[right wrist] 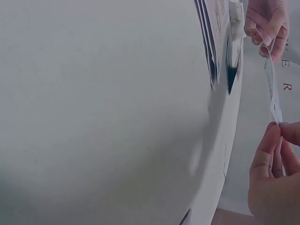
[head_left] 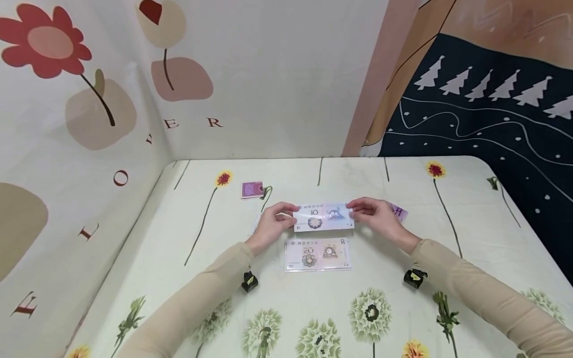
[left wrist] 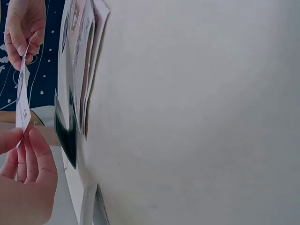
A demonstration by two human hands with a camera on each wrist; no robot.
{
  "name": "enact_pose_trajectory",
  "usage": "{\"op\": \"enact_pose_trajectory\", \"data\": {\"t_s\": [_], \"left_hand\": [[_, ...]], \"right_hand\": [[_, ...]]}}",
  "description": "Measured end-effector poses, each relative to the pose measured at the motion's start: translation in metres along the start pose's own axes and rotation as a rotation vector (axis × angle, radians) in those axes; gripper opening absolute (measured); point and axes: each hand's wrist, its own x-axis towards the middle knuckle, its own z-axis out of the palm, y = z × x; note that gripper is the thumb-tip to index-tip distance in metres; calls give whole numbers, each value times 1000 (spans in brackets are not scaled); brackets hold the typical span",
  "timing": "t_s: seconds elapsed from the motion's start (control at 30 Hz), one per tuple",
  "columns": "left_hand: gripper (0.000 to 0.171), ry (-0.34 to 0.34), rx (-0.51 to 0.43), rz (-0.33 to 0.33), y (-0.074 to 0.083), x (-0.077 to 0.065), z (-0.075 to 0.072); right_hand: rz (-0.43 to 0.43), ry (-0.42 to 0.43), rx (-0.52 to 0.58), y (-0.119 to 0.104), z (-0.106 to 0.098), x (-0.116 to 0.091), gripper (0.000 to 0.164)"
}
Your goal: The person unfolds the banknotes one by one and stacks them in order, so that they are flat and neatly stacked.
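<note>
Between my two hands a paper 10 note point(head_left: 324, 217), printed like play money with a blue picture, is stretched out flat above the table. The left hand point(head_left: 274, 222) pinches its left end between thumb and fingers. At the opposite end, the right hand point(head_left: 378, 219) pinches it the same way. Both wrist views show the note edge-on, held up off the cloth. Nearer to me lies a 20 note point(head_left: 318, 254), pinkish, on top of a small pile; the pile's layered edges point(left wrist: 88, 70) show in the left wrist view.
A purple note point(head_left: 252, 190) lies at the back left of the flower-printed tablecloth. Another purple note point(head_left: 398, 213) is partly hidden behind the right hand. A dark green piece point(left wrist: 66, 133) shows beside the pile. Printed cloth hangs behind and to the left.
</note>
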Motion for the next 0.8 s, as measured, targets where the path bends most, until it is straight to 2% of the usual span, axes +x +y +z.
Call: {"op": "enact_pose_trajectory", "data": {"t_s": [0.4, 0.57, 0.8], "left_hand": [[28, -86, 39, -55, -4, -20, -8], [27, -118, 72, -45, -6, -28, -9], [28, -149, 93, -92, -6, -37, -10]], "right_hand": [[19, -112, 2, 6, 11, -13, 25], [32, -139, -22, 10, 16, -18, 20], [13, -187, -81, 9, 21, -24, 16]]}}
